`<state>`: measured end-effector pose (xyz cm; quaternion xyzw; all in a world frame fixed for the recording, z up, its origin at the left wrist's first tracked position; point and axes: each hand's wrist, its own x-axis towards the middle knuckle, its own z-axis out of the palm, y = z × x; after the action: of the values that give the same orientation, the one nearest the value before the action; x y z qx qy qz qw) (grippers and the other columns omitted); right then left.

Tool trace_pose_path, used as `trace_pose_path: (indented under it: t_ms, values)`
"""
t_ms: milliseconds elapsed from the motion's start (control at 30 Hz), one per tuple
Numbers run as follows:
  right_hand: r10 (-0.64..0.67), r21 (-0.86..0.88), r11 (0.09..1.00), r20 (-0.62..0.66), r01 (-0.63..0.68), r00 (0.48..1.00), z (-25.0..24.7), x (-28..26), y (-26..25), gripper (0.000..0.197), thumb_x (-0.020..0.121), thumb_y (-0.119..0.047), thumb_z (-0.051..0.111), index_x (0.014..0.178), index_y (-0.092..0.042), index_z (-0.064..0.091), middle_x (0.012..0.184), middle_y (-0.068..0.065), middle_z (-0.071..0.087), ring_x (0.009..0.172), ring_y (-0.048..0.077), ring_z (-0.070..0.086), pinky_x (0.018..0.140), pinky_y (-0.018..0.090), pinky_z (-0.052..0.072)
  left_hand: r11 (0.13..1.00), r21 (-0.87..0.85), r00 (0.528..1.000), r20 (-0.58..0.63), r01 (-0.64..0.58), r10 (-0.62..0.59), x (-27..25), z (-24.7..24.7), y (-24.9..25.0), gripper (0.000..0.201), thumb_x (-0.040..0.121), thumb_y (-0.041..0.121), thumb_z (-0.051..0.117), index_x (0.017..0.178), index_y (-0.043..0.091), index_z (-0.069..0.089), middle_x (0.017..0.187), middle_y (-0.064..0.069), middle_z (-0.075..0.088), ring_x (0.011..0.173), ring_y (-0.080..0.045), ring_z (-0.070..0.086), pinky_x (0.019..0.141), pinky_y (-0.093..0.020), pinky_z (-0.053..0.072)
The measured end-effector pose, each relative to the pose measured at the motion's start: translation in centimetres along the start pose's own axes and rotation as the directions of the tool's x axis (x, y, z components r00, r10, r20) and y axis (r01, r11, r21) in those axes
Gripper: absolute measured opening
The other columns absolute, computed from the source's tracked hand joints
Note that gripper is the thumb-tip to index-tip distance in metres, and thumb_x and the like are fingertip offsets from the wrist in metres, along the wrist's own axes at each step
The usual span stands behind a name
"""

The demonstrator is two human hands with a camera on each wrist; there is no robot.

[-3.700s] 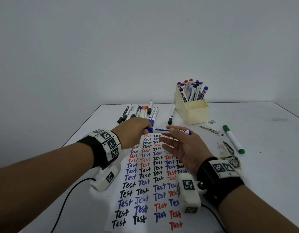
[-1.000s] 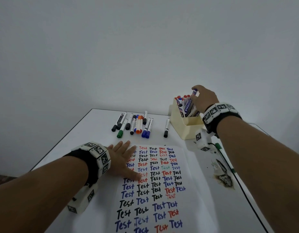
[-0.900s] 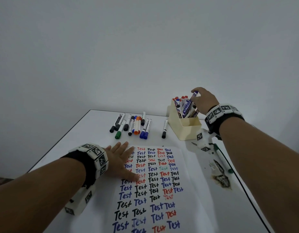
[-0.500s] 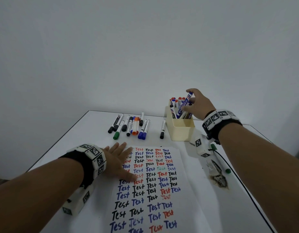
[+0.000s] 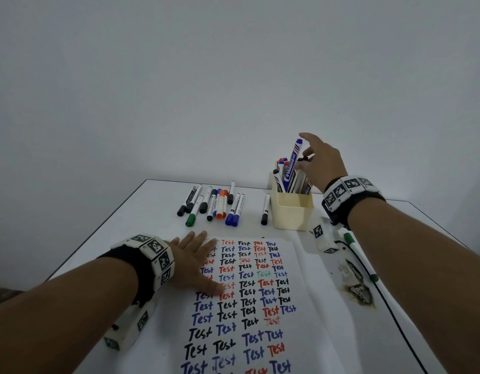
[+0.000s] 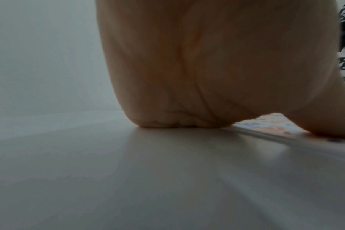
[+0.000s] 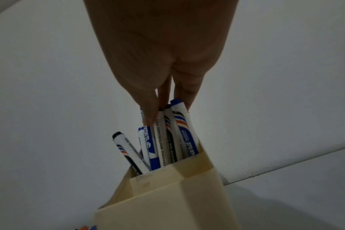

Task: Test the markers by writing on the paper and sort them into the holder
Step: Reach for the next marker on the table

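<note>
A cream holder (image 5: 291, 211) (image 7: 167, 194) stands at the back of the table, packed with several markers. One blue marker (image 5: 293, 164) (image 7: 184, 132) rises above the others inside it. My right hand (image 5: 311, 155) (image 7: 167, 101) hovers over the holder with fingers extended, and the fingertips just touch the marker tops without gripping any. My left hand (image 5: 195, 263) (image 6: 207, 70) lies flat on the left edge of the paper (image 5: 260, 292), which is covered in rows of "Test" in black, blue and red.
Several loose markers (image 5: 217, 203) lie in a row behind the paper, and a single black one (image 5: 265, 209) lies beside the holder. A green marker (image 5: 350, 240) and a dark stain (image 5: 358, 290) sit to the right, near the table's right edge.
My right hand has let go of the blue marker, which now stands in the holder, and its fingers have spread. The left hand stays flat on the paper.
</note>
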<state>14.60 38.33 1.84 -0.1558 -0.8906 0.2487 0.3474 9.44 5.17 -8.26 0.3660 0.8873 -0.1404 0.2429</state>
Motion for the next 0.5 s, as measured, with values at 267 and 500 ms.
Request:
trace_pose_path:
  t_ms: [267,500]
  values:
    - [-0.052,-0.232,0.967,0.214,0.103,0.975,0.5,-0.8,-0.5,0.055,0.093,0.0,0.059,0.147,-0.013,0.054,0.132,0.016,0.065,0.125,0.035,0.058,0.108,0.041,0.045,1.0,0.002,1.0,0.004,-0.004,0.004,0.0,0.1,-0.1,0.136,0.053,0.1,0.037,0.152,0.031,-0.027,0.16,0.002,-0.034,0.149,-0.023,-0.026,0.123,-0.05,-0.007]
    - [-0.022,-0.044,0.999,0.078,0.025,0.997,0.9,-1.1,-0.1,0.052,0.095,0.004,0.045,0.136,-0.023,0.061,0.134,0.007,0.063,0.123,0.026,0.057,0.105,0.041,0.049,1.0,0.004,1.0,0.011,-0.003,0.003,-0.1,0.0,-0.2,0.134,0.058,0.099,0.04,0.152,0.032,-0.027,0.16,0.002,-0.034,0.149,-0.023,-0.026,0.123,-0.05,-0.007]
